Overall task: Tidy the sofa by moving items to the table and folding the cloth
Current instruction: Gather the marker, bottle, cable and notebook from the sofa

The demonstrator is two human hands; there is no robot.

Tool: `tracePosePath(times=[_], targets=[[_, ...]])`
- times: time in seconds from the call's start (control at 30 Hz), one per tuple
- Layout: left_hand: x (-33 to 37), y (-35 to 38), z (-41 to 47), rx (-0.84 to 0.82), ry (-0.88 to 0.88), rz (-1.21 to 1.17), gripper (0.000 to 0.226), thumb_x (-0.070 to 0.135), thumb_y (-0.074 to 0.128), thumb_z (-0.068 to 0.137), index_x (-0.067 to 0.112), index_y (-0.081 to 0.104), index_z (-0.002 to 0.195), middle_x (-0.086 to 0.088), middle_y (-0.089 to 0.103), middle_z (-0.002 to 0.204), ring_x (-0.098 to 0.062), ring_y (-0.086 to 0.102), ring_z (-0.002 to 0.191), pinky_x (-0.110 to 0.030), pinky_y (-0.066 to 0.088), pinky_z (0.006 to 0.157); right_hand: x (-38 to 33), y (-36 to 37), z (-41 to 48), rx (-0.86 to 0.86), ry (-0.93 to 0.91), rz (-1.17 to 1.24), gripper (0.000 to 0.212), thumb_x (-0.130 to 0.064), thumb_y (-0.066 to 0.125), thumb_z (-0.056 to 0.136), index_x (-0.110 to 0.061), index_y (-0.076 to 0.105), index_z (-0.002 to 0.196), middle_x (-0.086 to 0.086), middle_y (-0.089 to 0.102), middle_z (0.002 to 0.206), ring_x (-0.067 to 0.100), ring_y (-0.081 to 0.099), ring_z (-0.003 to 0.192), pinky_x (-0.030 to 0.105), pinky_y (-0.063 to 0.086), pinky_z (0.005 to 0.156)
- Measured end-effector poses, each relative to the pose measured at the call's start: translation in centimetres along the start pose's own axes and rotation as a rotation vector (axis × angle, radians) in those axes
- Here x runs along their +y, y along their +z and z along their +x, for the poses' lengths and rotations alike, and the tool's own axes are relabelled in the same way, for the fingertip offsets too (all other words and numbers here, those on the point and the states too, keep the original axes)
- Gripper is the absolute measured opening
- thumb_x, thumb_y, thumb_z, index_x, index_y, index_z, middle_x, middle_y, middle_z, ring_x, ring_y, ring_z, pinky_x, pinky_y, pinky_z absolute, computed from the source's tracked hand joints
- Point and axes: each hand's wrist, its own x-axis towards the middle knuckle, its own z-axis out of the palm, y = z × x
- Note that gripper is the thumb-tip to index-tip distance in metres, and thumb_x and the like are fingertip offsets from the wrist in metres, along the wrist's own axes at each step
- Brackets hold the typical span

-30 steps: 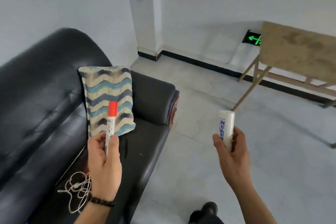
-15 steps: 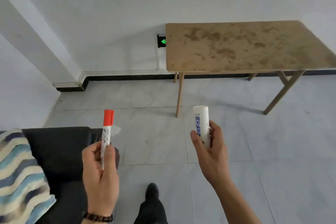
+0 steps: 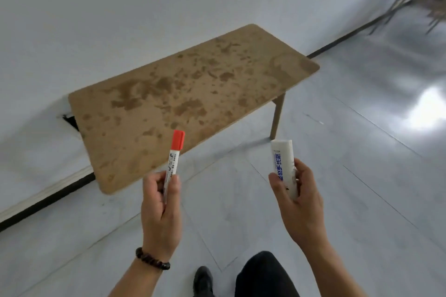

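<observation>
I've got a white marker [image 3: 173, 164] with an orange-red cap and a white tube [image 3: 284, 166] with blue lettering, tan table [image 3: 193, 94] blotched with darker brown, pale grey floor [image 3: 362, 176].

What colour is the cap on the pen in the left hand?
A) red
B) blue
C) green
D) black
A: the pen that the left hand grips has a bright red cap at its top end, seen over the brown table.

Dark beaded bracelet [image 3: 152, 259] on left wrist, black trousers [image 3: 263, 275], black shoe [image 3: 202, 281].
</observation>
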Motion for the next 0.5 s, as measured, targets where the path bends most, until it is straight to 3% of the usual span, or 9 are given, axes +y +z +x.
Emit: tracePosePath(times=[0.17, 0.3, 0.37, 0.5], targets=[[-0.1, 10.7, 8.6, -0.133, 0.014, 0.018, 0.015, 0.049, 0.048, 0.091, 0.035, 0.048, 0.086, -0.014, 0.05, 0.067, -0.033, 0.045, 0.056, -0.043, 0.04, 0.047, 3.4, -0.5, 9.8, 0.123, 0.098, 0.056, 0.043, -0.045, 0.069, 0.086, -0.064, 0.04, 0.112, -0.029, 0.06, 0.099, 0.001, 0.063, 0.086, 0.016, 0.05, 0.064], [0.1, 19.6, 14.6, -0.156, 0.015, 0.051, 0.015, 0.052, 0.049, 0.089, 0.037, 0.052, 0.089, -0.013, 0.055, 0.069, -0.03, 0.047, 0.058, -0.04, 0.042, 0.05, 6.0, -0.9, 20.8, 0.135, 0.122, 0.09, 0.043, -0.042, 0.07, 0.087, -0.051, 0.043, 0.119, -0.023, 0.061, 0.099, -0.002, 0.062, 0.086, 0.023, 0.051, 0.068], [0.5, 23.6, 17.7, -0.153, 0.001, 0.067, 0.021, 0.054, 0.05, 0.088, 0.034, 0.055, 0.091, -0.009, 0.057, 0.068, -0.027, 0.049, 0.056, -0.035, 0.043, 0.049, 6.1, -1.4, 27.0, 0.104, 0.113, 0.087, 0.042, -0.041, 0.069, 0.088, -0.051, 0.042, 0.119, -0.022, 0.061, 0.099, -0.001, 0.062, 0.085, 0.027, 0.054, 0.068], [1.7, 30.5, 24.0, -0.097, -0.04, 0.089, 0.023, 0.055, 0.055, 0.088, 0.032, 0.058, 0.093, 0.007, 0.059, 0.065, -0.008, 0.047, 0.049, -0.021, 0.04, 0.043, 4.7, -2.4, 38.9, 0.018, 0.055, 0.042, 0.039, -0.044, 0.067, 0.088, -0.058, 0.042, 0.113, -0.029, 0.061, 0.1, 0.0, 0.063, 0.087, 0.021, 0.054, 0.065]])
